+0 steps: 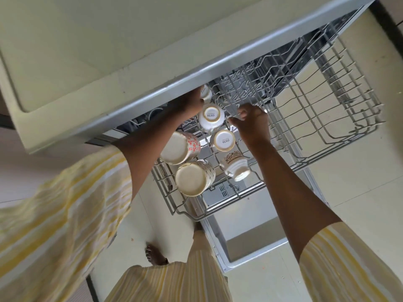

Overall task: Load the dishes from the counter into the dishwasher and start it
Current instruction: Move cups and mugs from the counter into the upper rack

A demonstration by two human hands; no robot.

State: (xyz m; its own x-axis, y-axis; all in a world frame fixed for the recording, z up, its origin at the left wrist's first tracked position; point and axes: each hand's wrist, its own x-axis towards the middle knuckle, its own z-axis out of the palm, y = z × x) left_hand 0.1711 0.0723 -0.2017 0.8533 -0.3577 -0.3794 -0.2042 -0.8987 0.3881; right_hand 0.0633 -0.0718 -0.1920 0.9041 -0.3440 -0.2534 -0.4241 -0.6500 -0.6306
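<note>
The dishwasher's grey wire upper rack is pulled out under the counter edge. Upside down in its left part stand two white cups marked SISTA, a red-flowered mug, a diamond-patterned mug and a brown-patterned cup. My left hand holds a small white cup at the rack's back left, partly hidden by the counter edge. My right hand curls its fingers round rack wires just right of the cups.
The cream counter top with its grey edge overhangs the back of the rack. The open dishwasher door lies below the rack. My bare foot stands on the pale tiled floor beside the door.
</note>
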